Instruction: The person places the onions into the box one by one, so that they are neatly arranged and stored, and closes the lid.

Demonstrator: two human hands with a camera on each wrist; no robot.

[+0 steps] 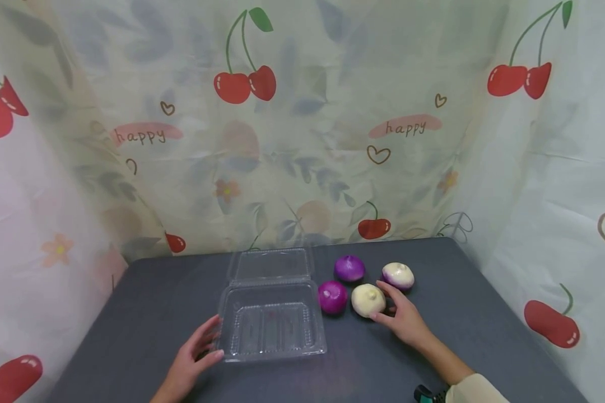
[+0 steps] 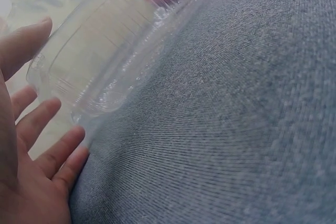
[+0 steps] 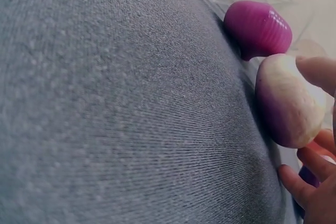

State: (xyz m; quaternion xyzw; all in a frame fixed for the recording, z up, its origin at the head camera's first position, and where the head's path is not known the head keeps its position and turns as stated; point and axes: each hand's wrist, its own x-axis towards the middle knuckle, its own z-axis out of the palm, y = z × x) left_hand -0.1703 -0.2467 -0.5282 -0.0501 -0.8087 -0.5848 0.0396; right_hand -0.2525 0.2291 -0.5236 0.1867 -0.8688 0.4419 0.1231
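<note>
A clear plastic clamshell box (image 1: pixel 271 354) lies on the table with its lid folded back. My left hand (image 1: pixel 194 352) is at the box's left side, thumb and fingers spread, fingertips right at the wall. In the left wrist view, the fingers of that hand (image 2: pixel 55 156) are relaxed beside the box wall (image 2: pixel 94 40). My right hand (image 1: pixel 405 319) reaches around the right side of a white-and-purple turnip (image 1: pixel 368 301), thumb and fingers apart at its edge. In the right wrist view, the thumb overlaps one side of the turnip (image 3: pixel 289 103), with fingertips close to its lower end.
Beside the box sits a magenta onion (image 1: pixel 333 297), with a darker purple onion (image 1: pixel 350 268) behind it. A second white-and-purple turnip (image 1: pixel 398 276) lies beyond my right fingers. The dark grey table (image 1: pixel 146 302) is bordered by printed curtains (image 1: pixel 302 184).
</note>
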